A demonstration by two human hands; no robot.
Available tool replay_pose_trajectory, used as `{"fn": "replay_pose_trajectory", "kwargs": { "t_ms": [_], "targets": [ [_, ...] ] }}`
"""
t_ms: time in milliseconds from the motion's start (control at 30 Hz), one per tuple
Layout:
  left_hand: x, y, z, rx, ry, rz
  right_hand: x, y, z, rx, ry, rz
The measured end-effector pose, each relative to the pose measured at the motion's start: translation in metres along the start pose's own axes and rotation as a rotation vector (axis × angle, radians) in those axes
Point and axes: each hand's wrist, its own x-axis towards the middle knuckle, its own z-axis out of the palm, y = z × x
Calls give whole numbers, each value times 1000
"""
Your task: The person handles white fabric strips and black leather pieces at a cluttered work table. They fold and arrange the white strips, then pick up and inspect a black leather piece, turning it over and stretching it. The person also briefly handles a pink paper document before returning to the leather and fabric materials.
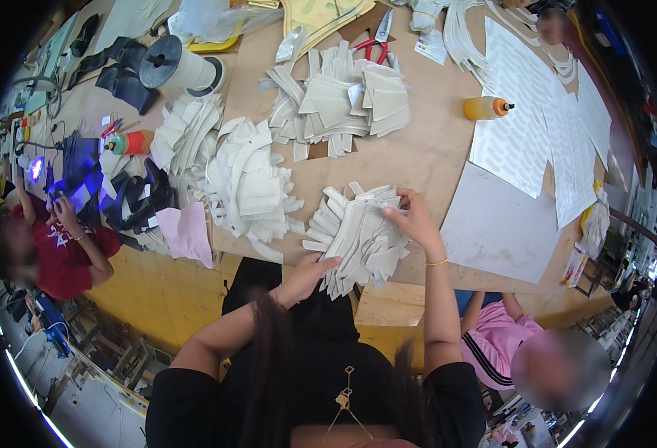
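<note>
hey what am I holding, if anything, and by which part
A pile of cream pieces: left hand at its lower left edge, right hand at its upper right.

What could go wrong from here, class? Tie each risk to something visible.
The pale bundle between the left hand and right hand appears to stick out past the table, so some might slip off. It also lies close to the pale pile on its left, so the two could mix.
</note>
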Motion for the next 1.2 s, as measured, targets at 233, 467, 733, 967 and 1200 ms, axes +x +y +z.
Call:
{"fn": "replay_pose_trajectory", "kwargs": {
  "t_ms": [233,467,733,967,1200],
  "targets": [
    [6,-5,0,-241,-85,-94,-54,49,15,9,487,94],
    [8,8,1,-73,-174,-129,-162,79,94,1007,352,692],
    [15,16,0,-165,-277,-240,-156,54,94,1710,-27,491],
    [17,27,1,-274,-271,-296,-132,60,110,1825,14,308],
    [22,30,-6,-275,-327,-322,-103,78,109,1994,-215,48]
  ]
}}
